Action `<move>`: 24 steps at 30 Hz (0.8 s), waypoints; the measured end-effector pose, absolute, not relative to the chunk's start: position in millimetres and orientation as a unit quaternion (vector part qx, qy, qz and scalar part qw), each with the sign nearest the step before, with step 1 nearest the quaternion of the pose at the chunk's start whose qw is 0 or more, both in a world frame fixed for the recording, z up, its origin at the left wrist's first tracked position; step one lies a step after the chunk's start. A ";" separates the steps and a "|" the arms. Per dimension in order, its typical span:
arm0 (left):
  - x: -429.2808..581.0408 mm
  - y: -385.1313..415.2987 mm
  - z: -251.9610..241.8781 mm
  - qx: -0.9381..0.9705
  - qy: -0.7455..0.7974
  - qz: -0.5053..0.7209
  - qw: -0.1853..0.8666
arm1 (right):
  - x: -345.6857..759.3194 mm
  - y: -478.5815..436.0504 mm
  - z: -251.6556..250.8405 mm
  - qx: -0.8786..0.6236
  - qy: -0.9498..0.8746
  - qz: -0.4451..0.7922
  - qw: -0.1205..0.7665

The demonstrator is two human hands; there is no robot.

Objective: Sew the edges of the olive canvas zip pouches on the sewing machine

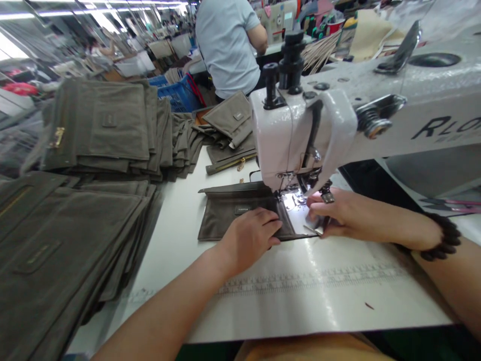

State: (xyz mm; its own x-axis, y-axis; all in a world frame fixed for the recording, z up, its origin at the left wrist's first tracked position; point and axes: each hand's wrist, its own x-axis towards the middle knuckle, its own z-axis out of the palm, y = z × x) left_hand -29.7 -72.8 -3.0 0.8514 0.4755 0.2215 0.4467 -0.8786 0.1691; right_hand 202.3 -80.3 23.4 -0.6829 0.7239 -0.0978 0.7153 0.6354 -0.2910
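A dark olive fabric piece with a small label lies flat on the white table, its right edge under the head of a white sewing machine. My left hand rests on the fabric, fingers bent and pressing it down. Next to the lit needle plate, my right hand has its fingers pinched together at the fabric's edge by the presser foot. What they pinch is too small to make out.
Tall stacks of the same olive fabric pieces fill the left side, with another stack nearer me. More pieces lie behind the machine. A blue crate and a person in a light shirt stand at the back.
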 end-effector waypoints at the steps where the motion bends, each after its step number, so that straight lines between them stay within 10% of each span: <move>1: -29.7 -71.4 -3.9 0.960 0.238 0.136 0.058 | 196.9 -79.4 18.9 -0.423 -0.898 0.119 0.032; 7: -29.4 -71.0 -0.8 0.957 0.228 0.162 0.074 | 175.6 -72.7 -6.9 -0.508 -0.849 -0.096 0.108; 13: -26.2 -75.8 -5.4 0.956 0.224 0.190 0.023 | 188.8 -88.9 -3.6 -0.339 -0.925 -0.084 0.151; 24: -26.7 -78.0 -13.1 0.950 0.232 0.211 0.013 | 188.4 -75.3 -11.0 -0.524 -0.838 -0.078 0.131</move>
